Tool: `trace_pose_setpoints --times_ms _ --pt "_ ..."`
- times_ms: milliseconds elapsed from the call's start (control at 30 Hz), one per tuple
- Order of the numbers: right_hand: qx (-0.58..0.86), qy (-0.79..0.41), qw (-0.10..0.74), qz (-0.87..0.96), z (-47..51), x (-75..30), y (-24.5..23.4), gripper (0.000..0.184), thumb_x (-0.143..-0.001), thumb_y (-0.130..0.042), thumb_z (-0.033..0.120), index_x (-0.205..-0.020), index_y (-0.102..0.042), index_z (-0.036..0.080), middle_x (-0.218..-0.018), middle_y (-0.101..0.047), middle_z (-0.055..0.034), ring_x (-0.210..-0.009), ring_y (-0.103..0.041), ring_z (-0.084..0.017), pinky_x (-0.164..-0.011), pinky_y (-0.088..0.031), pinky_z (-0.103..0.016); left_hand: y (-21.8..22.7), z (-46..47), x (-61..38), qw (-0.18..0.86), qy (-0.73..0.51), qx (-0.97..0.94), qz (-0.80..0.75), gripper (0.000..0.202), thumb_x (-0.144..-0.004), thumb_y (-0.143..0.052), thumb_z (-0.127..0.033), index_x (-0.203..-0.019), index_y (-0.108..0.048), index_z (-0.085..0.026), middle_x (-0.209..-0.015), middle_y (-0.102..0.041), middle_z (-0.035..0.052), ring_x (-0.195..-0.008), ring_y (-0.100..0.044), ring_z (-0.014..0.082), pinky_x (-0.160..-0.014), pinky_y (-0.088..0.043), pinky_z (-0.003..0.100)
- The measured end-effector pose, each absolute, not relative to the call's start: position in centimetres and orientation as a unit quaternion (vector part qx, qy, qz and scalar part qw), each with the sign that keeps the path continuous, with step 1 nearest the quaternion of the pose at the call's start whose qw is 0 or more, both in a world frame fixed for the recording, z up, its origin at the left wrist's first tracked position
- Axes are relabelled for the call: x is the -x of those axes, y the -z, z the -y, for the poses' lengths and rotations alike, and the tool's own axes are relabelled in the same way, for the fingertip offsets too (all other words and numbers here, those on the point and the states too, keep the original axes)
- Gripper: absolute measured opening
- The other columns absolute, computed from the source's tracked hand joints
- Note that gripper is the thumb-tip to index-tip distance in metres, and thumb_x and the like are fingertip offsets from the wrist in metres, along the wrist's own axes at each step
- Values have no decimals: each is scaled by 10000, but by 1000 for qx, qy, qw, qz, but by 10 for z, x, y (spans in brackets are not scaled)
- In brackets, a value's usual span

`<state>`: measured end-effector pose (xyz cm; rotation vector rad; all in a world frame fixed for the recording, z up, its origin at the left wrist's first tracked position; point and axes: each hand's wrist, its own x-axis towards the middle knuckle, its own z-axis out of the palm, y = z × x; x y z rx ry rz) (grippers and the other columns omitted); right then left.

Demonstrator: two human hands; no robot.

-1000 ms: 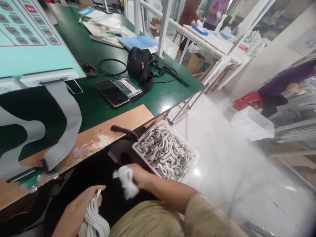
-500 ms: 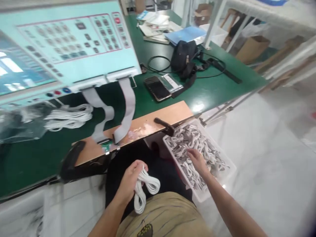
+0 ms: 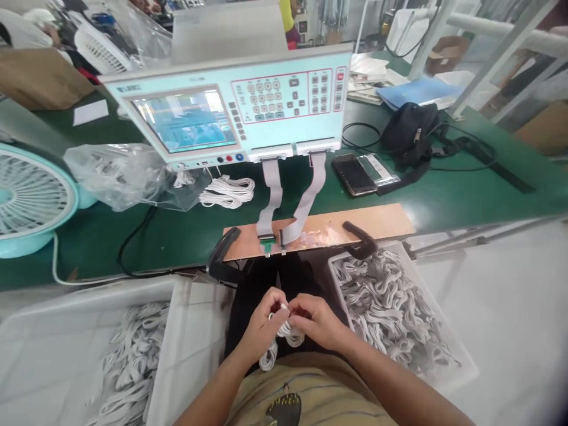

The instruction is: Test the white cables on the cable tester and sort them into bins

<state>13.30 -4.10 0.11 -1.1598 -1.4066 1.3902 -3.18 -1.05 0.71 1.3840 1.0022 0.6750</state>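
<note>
A coiled white cable (image 3: 291, 335) hangs from my hands above my lap. My left hand (image 3: 268, 319) is closed around the bundle, with loops dangling below the fingers. My right hand (image 3: 316, 318) meets it from the right, thumb and fingers pinched at what looks like the cable's end; the exact grip is partly hidden. In front, a small green connector board (image 3: 267, 244) sits at the edge of a wooden strip (image 3: 381, 220). Grey ribbon cables (image 3: 306, 204) run from it up to a light-blue tester (image 3: 284, 135) with a screen and keys.
Bins of coiled cables stand on both sides, a right bin (image 3: 461, 370) and a left bin (image 3: 171, 331). Black clamps (image 3: 222, 251) grip the wooden strip. On the green table (image 3: 448, 195) are a fan (image 3: 35, 195), plastic bags (image 3: 128, 177), a phone (image 3: 355, 176) and a black pouch (image 3: 408, 133).
My right hand has left the right bin and come to my left hand at the coiled cable. The camera view has swung left, bringing the fan and left bin into sight.
</note>
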Motion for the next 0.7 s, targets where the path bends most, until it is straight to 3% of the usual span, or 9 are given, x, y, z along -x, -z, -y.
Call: trace_pose_setpoints --times_ms 200,400,533,700 --pt "429 -531 376 626 36 -124 -11 89 -829 -554 158 -818 -640 174 -738 -556 -1 -683 -520 -122 -638 -394 -214 -9 9 44 672 -338 -527 -395 206 -833 -487 -353 -715 -474 -184 -762 -394 -18 -666 -374 115 -613 -333 226" --pt "442 -424 318 724 32 -119 -20 103 -776 -544 98 -702 -561 167 -658 -504 18 -605 -472 -111 -571 -338 -216 -16 10 44 631 -340 -570 -402 166 -812 -508 -301 -704 -492 -177 -739 -404 -22 -669 -385 115 -627 -337 227" --pt "500 -400 373 672 22 -114 -16 99 -748 -502 97 -688 -538 168 -635 -502 21 -584 -464 -111 -549 -337 -211 -16 8 34 572 -389 -552 -466 143 -772 -551 -284 -692 -510 -174 -706 -434 -26 -654 -409 113 -613 -359 220" --pt "564 -365 461 579 -6 -113 -7 132 -832 -455 215 -738 -533 166 -635 -480 19 -580 -434 -120 -553 -346 -222 -12 -10 21 573 -430 -444 -538 217 -762 -582 -372 -705 -515 -173 -603 -462 -46 -507 -403 86 -455 -356 190"
